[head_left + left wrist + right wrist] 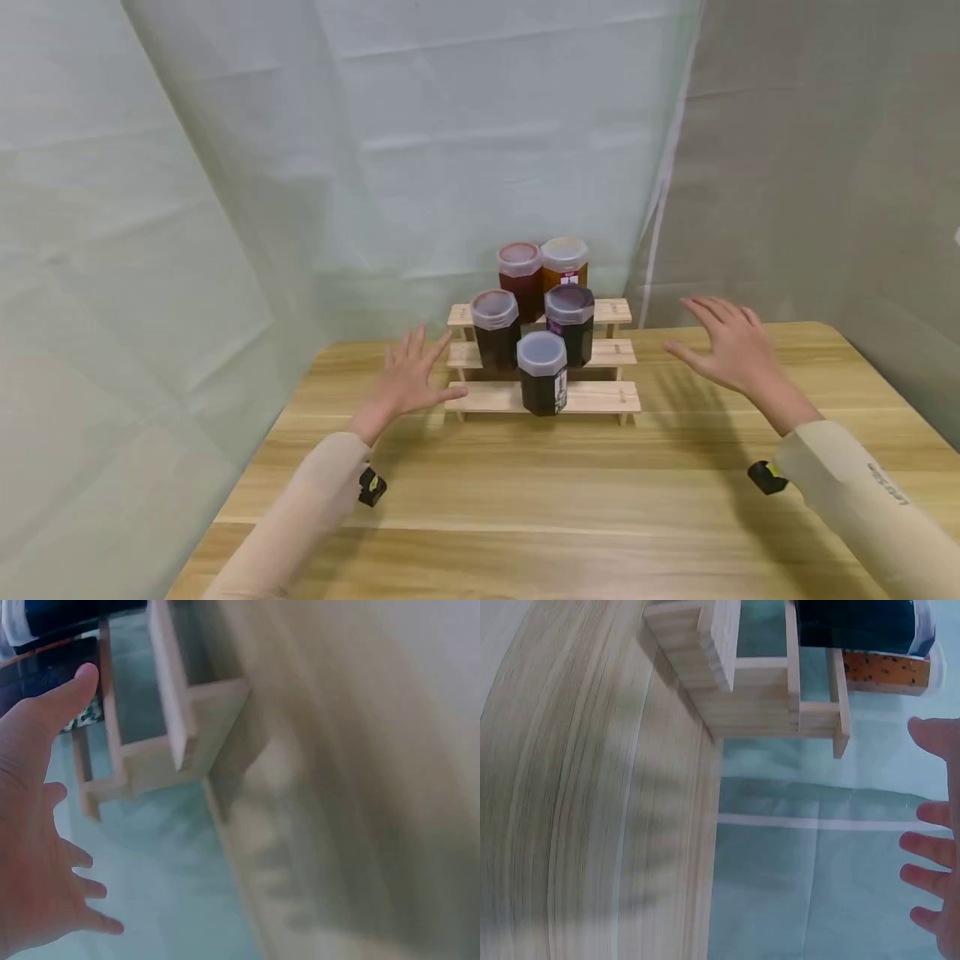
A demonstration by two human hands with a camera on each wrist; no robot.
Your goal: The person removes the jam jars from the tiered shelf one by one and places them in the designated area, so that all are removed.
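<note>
Two hands hover over a wooden desk (525,492), both released, fingers spread, grasping nothing. Left hand (408,379) sits just beside the left end of a small three-step wooden rack (600,397), thumb close to the lowest step; can't tell if it touches. Right hand (731,346) hangs to the right of the rack, apart from it. Beige sleeves on both arms, w/ a small black wrist device under each.

The rack stands at the desk's far middle, approx. centred between the hands. On it: 5 hexagonal jars w/ translucent lids. Near step: 1 dark jar (543,373) w/ a label. Middle step: 2 jars, a dark brown one (496,328) at left, a purple-lidded one (570,323) at right. Far step: 2 jars, a red one (521,279) at left, an amber one (566,262) at right. Pale sheeting hangs behind and to both sides.

Risk, as a judgement: the jars stand tight together on narrow steps, so a hand coming in from either side could clip one and knock its neighbours over, or nudge the light rack itself.
</note>
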